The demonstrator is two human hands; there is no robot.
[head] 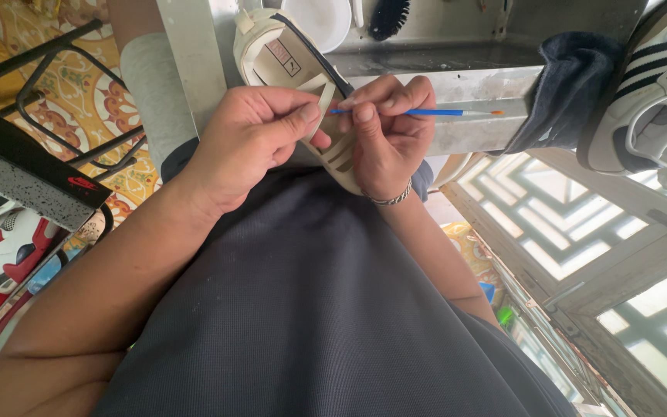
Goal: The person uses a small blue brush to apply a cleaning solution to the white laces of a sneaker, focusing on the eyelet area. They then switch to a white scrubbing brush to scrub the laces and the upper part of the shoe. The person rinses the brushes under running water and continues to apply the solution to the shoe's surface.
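Both hands work w/ a cream sandal (287, 58) propped against the lap: left hand (252, 143) pinches a strap (324, 96) taut, prob. to steady it, while right hand (387, 127) grips a thin blue brush (426, 113) closed, tip at the strap. Metal bench (457, 85) ahead w/ dark cloth (565, 85) & striped sneaker (650, 85); patterned floor (79, 108) at left.

Dark cloth (573, 85) draped off metal counter (457, 81); striped white sneaker (650, 85) beside it; black brush (387, 15); white bowl (318, 19).
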